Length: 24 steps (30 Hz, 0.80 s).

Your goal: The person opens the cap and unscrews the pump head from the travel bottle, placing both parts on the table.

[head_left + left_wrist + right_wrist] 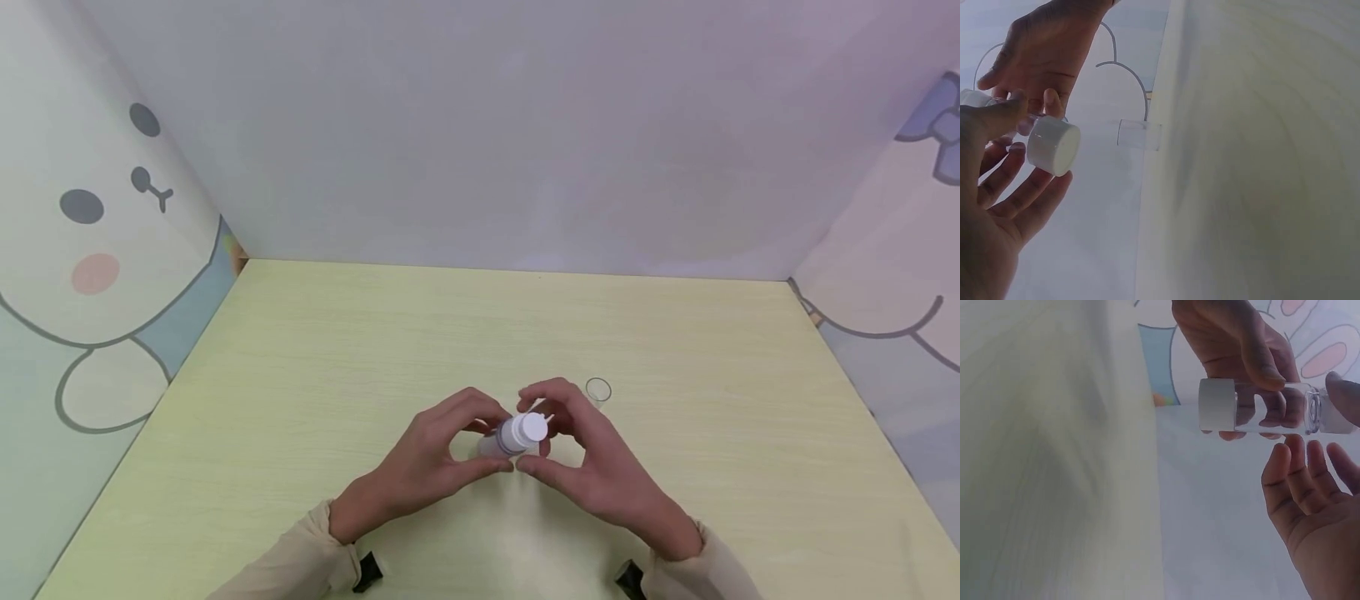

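Observation:
A small clear bottle (1250, 419) has a white cap (534, 427) at its upper end and a wide white piece (1054, 147) at the other. My left hand (427, 462) grips the bottle's body between thumb and fingers, holding it tilted above the table. Around the upper cap, my right hand (600, 467) has its fingers loosely bent and spread. In the right wrist view, its thumb overlaps the cap in sight, while the fingers stand apart from it. Whether the thumb touches the cap is hard to tell.
Behind the right hand, a short clear cylinder (598, 389) with a dark rim stands on the pale wooden table (360, 350). A plain wall (510, 150) rises at the table's back edge, with cartoon-printed panels on the left (112, 333) and right (862, 308).

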### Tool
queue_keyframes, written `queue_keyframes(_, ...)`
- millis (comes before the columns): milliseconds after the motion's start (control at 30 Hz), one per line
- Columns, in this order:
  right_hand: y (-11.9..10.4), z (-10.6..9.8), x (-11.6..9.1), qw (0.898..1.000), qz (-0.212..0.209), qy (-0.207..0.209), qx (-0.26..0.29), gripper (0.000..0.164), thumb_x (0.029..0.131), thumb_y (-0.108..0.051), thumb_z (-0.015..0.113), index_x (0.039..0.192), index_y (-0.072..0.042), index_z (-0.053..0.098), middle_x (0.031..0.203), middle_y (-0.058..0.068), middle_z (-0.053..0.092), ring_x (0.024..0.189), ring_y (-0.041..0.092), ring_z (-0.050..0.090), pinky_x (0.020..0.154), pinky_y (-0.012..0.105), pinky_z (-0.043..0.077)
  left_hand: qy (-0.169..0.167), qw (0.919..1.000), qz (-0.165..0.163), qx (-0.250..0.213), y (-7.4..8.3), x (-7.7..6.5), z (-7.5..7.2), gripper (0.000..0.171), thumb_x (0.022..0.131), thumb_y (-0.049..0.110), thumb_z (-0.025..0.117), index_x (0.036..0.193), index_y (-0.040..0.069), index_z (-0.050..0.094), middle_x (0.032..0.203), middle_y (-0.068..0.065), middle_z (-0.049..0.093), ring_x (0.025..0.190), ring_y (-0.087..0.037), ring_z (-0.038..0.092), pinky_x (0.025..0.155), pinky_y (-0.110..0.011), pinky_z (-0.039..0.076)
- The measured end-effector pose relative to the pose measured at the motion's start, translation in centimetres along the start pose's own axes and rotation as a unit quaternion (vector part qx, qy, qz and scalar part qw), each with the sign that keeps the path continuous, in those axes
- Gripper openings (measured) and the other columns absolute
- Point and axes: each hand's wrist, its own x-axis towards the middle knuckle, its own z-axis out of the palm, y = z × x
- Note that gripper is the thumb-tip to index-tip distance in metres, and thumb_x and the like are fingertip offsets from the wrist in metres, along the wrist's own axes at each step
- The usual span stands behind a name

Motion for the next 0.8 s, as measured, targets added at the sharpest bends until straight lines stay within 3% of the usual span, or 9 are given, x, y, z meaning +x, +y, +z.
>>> queue_keyframes(133, 0.2, 0.7, -0.2, 0.999, 0.020, 0.028, 0.014, 0.052, 0.082, 0.002, 0.087, 0.115, -0.007, 0.048, 0.104, 0.000, 0.054, 0.076, 0.011, 0.058, 0.067, 0.026, 0.054, -0.006, 1.0000, 0.001, -0.004, 0.0, -0.1, 0.1, 0.043, 0.088, 0.014, 0.085, 0.125, 0.015, 0.064, 0.116, 0.003, 0.065, 0.107, -0.009, 0.066, 0.091, -0.028, 0.064)
queue_keyframes(267, 0.3, 1.2, -0.3, 0.999, 0.024, 0.038, 0.027, 0.050, 0.081, 0.003, 0.086, 0.108, -0.006, 0.046, 0.101, 0.001, 0.054, 0.079, 0.012, 0.060, 0.069, 0.026, 0.055, -0.009, 0.9999, -0.002, -0.005, 0.0, -0.1, 0.2, 0.043, 0.088, 0.012, 0.085, 0.124, 0.016, 0.064, 0.116, 0.004, 0.065, 0.108, -0.009, 0.066, 0.092, -0.027, 0.064)
queue_keyframes(800, 0.0, 0.4, 0.1, 0.998, -0.038, 0.012, 0.040, 0.040, 0.091, 0.009, 0.073, 0.124, -0.008, 0.059, 0.114, 0.004, 0.062, 0.097, 0.011, 0.061, 0.075, 0.025, 0.059, 0.000, 1.0000, -0.003, -0.003, 0.1, -0.1, 0.1, 0.043, 0.087, 0.015, 0.086, 0.124, 0.016, 0.064, 0.116, 0.004, 0.065, 0.106, -0.008, 0.066, 0.091, -0.027, 0.064)
